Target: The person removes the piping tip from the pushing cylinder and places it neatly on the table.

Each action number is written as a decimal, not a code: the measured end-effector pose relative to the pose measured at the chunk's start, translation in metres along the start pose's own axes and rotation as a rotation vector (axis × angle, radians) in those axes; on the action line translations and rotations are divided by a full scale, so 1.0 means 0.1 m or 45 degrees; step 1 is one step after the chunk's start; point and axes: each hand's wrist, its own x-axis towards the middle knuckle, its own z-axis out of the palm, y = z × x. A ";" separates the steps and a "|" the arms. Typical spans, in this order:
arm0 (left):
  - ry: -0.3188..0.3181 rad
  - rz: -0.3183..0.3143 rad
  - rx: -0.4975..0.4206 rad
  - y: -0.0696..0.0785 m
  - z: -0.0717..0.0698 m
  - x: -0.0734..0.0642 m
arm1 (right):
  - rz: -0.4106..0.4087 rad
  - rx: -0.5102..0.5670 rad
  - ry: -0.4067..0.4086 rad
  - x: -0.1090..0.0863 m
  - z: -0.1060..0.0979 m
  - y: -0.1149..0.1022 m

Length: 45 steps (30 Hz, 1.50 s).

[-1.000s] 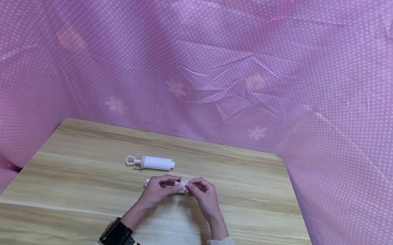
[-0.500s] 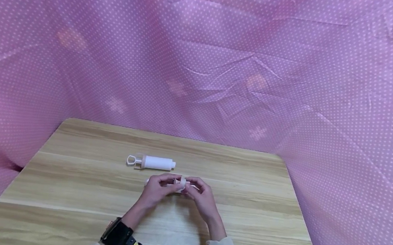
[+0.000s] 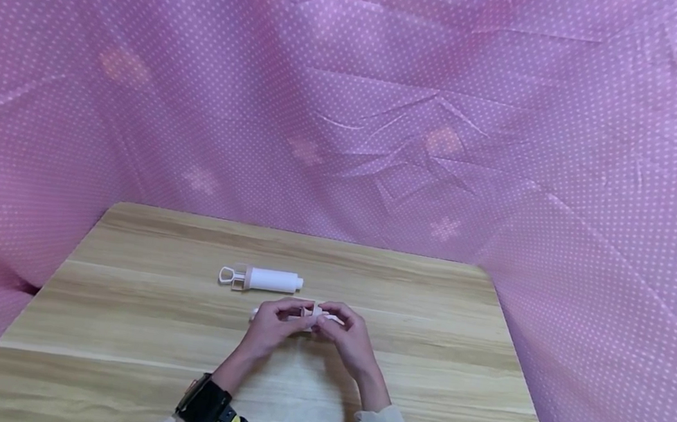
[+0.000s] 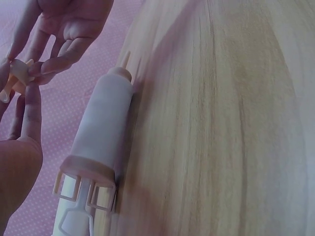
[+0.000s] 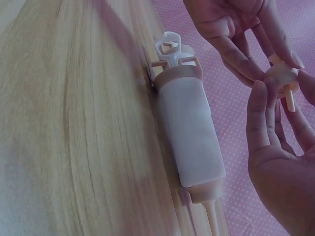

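Both hands pinch one small pale peach cap with a slim spout. In the head view my left hand holds it from the left, fingertips and thumb on its edge. My right hand pinches it from the other side, and the fingers cover part of it. Behind the hands, mostly hidden in the head view, lies a white syringe-like tube with a peach collar, loop handle and narrow nozzle. The cap is held apart from this tube.
A second white syringe-like tube lies farther back on the wooden table, its loop handle to the left and a blunt end to the right. A pink dotted cloth hangs around the table's back and sides.
The right fingers have shifted on the cap, and it has turned so a slim pale part shows between them. The left hand has hardly moved. Both tubes stay in place.
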 end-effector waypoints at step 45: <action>0.323 -0.033 0.009 -0.05 0.17 0.33 | -0.058 -0.243 0.190 0.16 -0.30 -0.07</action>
